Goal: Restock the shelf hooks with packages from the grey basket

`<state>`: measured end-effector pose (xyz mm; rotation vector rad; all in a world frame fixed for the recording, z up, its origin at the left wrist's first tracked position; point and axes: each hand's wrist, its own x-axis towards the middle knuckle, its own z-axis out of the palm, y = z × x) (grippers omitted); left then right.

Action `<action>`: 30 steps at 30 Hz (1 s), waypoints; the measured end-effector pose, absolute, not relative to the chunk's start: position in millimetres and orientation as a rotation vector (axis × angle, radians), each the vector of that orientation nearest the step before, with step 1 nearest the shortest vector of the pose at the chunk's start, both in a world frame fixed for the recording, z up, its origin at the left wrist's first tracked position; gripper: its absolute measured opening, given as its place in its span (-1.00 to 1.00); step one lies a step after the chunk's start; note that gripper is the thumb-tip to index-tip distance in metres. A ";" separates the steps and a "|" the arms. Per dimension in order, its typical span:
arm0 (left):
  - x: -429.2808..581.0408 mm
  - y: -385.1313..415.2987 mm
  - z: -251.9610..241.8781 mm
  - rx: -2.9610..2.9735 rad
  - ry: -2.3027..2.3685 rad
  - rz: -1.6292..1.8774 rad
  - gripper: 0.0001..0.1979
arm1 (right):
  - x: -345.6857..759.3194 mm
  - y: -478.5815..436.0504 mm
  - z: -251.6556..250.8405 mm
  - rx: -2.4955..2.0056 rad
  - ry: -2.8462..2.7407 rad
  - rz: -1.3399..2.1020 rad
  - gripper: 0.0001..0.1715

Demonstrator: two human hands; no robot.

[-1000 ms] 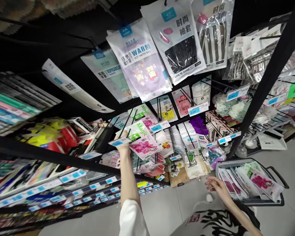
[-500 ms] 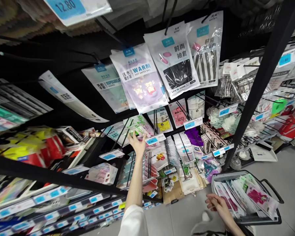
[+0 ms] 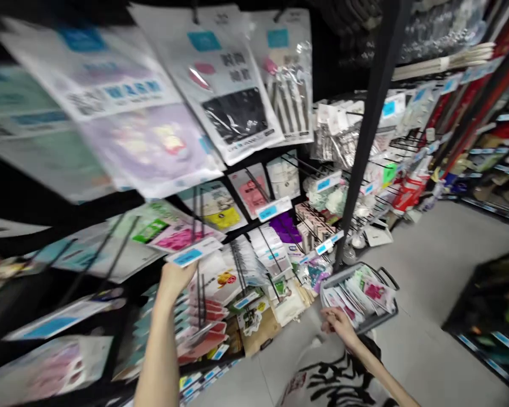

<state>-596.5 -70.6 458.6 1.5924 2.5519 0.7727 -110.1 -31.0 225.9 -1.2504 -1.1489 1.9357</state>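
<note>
My left hand [image 3: 175,282] is raised at the front of a peg hook, against a white and blue price tag [image 3: 195,252]. The tag hides its fingers, so their grip cannot be made out. Just behind the tag hangs a pack with pink gloves [image 3: 181,236], beside a pale green pack [image 3: 151,229]. Low on the right, my right hand [image 3: 336,322] has its fingers curled in, with nothing visible in them. It is close to the left side of a grey shopping basket [image 3: 371,324] filled with flat packs [image 3: 351,299].
Above hang large bags, among them a purple hot water bag pack [image 3: 152,141] and a bag with black sleeves [image 3: 235,116]. A black shelf post [image 3: 367,130] rises behind the basket. Hooks with price tags stick out along the rack. Grey floor [image 3: 432,282] lies to the right.
The view has swung right and nearer the rack. My left hand's spread fingers have gone from sight behind the price tag. My right hand remains beside the basket, fingers curled.
</note>
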 end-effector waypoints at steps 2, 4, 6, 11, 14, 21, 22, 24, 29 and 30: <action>-554.4 -107.2 435.5 1.466 2.333 0.968 -0.51 | -107.2 -32.1 229.6 -1.269 -1.144 1.941 -0.48; -499.7 -144.9 398.0 1.324 1.831 1.004 -0.51 | -103.9 -32.2 228.8 -1.300 -1.122 1.957 -0.51; -430.9 -174.1 348.7 1.122 1.348 0.972 -0.44 | -100.5 -31.7 225.1 -1.338 -1.086 1.973 -0.54; -264.4 -186.1 232.6 0.646 1.615 0.760 -0.39 | -94.0 -27.1 216.2 -1.368 -0.988 2.050 -0.55; -240.8 -171.6 202.7 0.582 1.775 0.804 -0.41 | -87.1 -22.4 212.4 -1.360 -0.891 2.094 -0.54; -304.2 -105.6 190.9 0.831 1.844 0.719 -0.52 | -34.4 -0.3 195.5 -1.497 -0.566 2.013 -0.61; -307.7 -93.7 189.7 0.996 1.877 0.586 -0.56 | -21.7 5.7 192.7 -1.514 -0.523 1.977 -0.62; -306.8 -70.9 187.1 1.362 1.920 0.179 -0.60 | 7.8 19.6 187.1 -1.549 -0.438 1.889 -0.66; -261.1 -31.1 177.4 1.624 1.697 -0.340 -0.56 | 99.4 50.5 171.5 -1.655 -0.234 1.617 -0.74; -244.3 -27.7 175.0 1.618 1.664 -0.339 -0.54 | 118.7 54.0 168.1 -1.671 -0.205 1.571 -0.74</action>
